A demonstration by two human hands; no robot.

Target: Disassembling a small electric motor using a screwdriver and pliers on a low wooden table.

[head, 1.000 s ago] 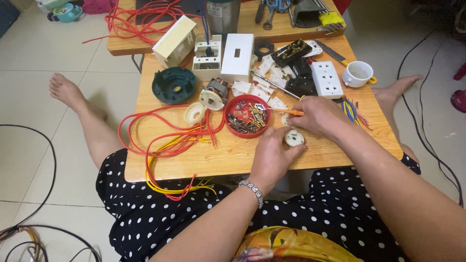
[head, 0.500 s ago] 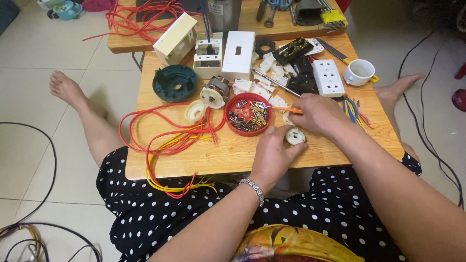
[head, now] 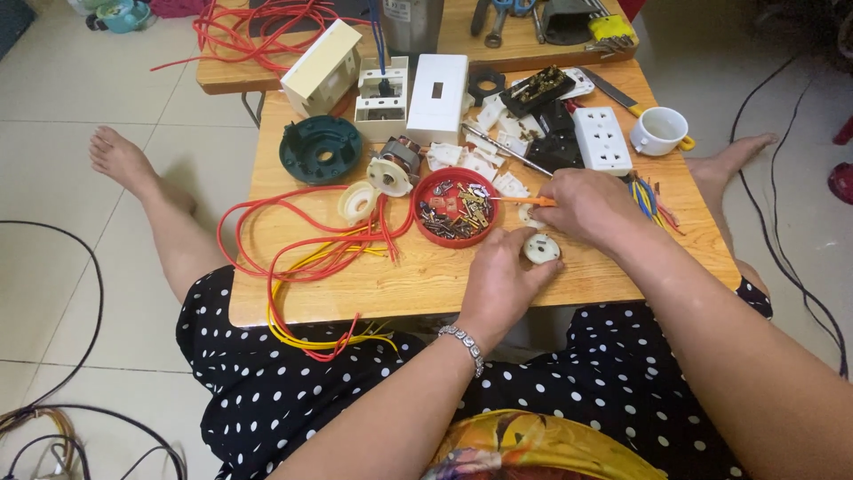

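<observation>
Round white fitting [head: 542, 250] sits at the near edge of the wooden table [head: 426, 280], pinched between the fingertips of the left hand [head: 502, 280]. Right hand [head: 586, 206], just beyond it, is closed around an orange-handled screwdriver [head: 526, 202] that points left. To the left stands a red bowl [head: 456, 211] of small metal parts, with red wires [head: 293, 253] farther left.

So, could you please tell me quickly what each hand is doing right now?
Left hand: closed on the small round white part, pinning it to the wooden table.
Right hand: closed around the orange-handled screwdriver.
</observation>
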